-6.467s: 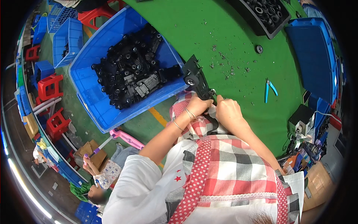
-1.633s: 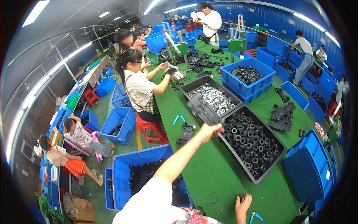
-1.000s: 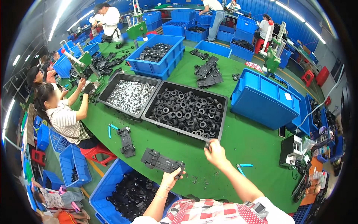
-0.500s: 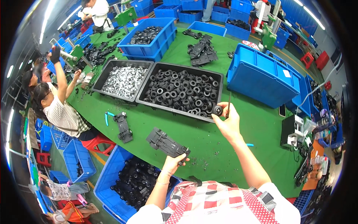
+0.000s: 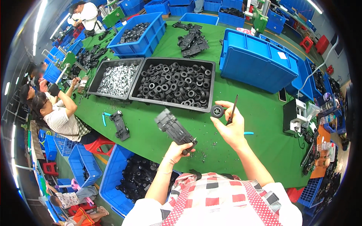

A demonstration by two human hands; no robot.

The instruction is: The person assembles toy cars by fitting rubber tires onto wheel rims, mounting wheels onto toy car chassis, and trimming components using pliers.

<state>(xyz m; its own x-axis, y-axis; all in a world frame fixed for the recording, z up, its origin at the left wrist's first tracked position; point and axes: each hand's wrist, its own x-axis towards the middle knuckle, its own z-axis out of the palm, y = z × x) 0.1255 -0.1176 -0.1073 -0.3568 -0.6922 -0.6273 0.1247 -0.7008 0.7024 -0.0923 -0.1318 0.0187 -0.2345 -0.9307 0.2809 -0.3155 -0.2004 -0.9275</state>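
Left hand (image 5: 176,151) grasps black chassis (image 5: 175,129) by its near end, over green table (image 5: 147,141). Right hand (image 5: 234,130) pinches wheel (image 5: 217,111) between thumb and finger, also gripping thin dark tool (image 5: 233,109), upright. Wheel appears just beside tyre tray (image 5: 169,104), near right corner.

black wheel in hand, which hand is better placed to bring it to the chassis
Probably the right hand: it holds the wheel, along with a thin dark tool, while the left hand grips the chassis.
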